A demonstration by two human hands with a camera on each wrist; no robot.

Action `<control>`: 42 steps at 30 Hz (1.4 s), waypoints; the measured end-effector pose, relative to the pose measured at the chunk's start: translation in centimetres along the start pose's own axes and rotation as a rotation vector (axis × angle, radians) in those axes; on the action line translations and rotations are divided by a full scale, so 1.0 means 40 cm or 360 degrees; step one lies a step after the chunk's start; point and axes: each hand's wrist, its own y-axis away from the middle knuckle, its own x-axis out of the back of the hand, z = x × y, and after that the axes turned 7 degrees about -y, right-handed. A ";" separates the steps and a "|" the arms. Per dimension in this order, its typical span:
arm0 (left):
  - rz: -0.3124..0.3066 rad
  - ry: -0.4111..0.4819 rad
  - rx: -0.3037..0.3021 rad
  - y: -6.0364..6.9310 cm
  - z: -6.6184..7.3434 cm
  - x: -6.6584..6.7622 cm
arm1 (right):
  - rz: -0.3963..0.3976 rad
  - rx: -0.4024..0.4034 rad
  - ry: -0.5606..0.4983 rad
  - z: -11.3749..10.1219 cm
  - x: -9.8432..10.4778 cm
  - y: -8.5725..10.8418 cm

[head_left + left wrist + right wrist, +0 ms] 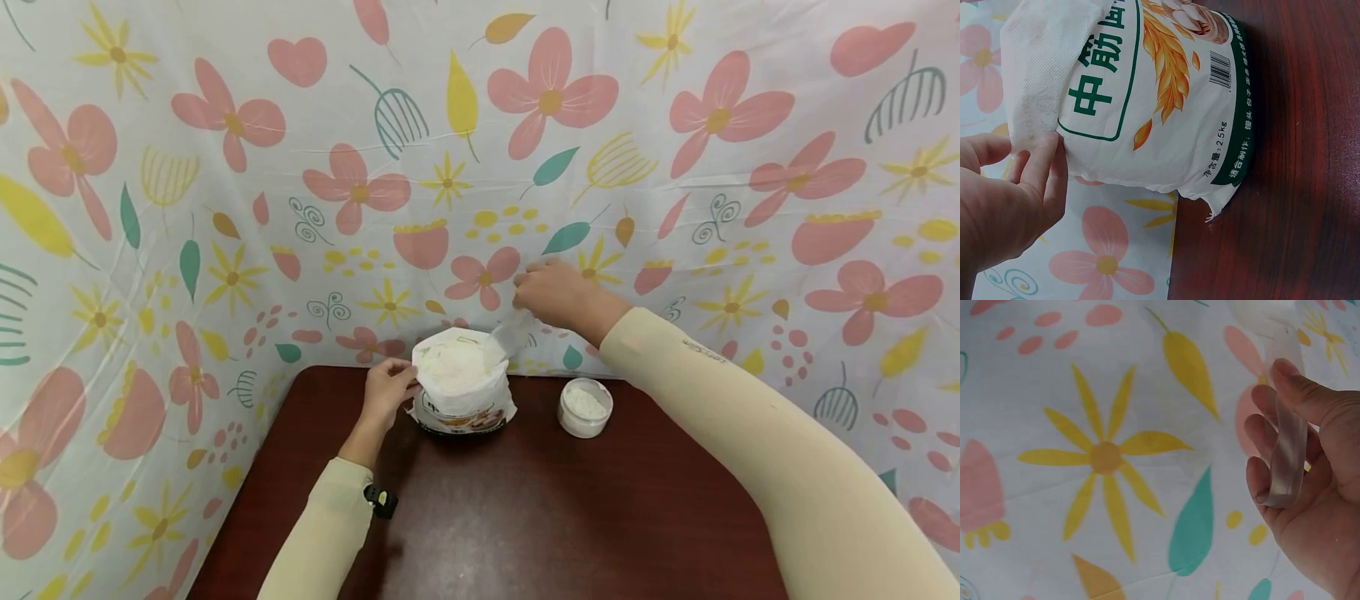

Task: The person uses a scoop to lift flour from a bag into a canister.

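Note:
A white bag of flour (465, 398) stands on the table with its top open and pale flour (452, 360) showing inside. My left hand (388, 390) pinches the bag's rim at its left side; in the left wrist view, thumb and fingers (1040, 164) hold the folded white edge. My right hand (557, 293) is raised behind and to the right of the bag. It grips the handle of a clear plastic scoop (512, 335), whose tilted bowl is at the right edge of the bag's mouth. The right wrist view shows the see-through handle (1288, 459) across the palm.
To the right of the bag, a round clear tub (585, 408) holds white powder. The dark red-brown table (525, 517) reaches back to a flower-printed cloth (360, 275) hanging close behind the bag and along the left side.

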 end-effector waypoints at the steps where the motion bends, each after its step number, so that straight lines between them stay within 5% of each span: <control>1: -0.0001 0.0001 -0.0003 0.000 0.000 0.000 | -0.0028 0.0000 0.0006 -0.002 0.004 -0.006; 9: 0.0003 0.0012 0.0001 0.003 0.005 -0.002 | -0.0291 -0.0093 0.0026 -0.022 0.022 -0.049; 23: -0.0013 0.0028 0.0011 0.003 0.006 0.001 | -0.0296 -0.0162 0.0114 -0.058 0.014 -0.073; 42: 0.0010 0.0020 -0.0028 0.003 0.003 -0.003 | -0.0535 -0.0237 -0.0022 -0.069 -0.031 -0.094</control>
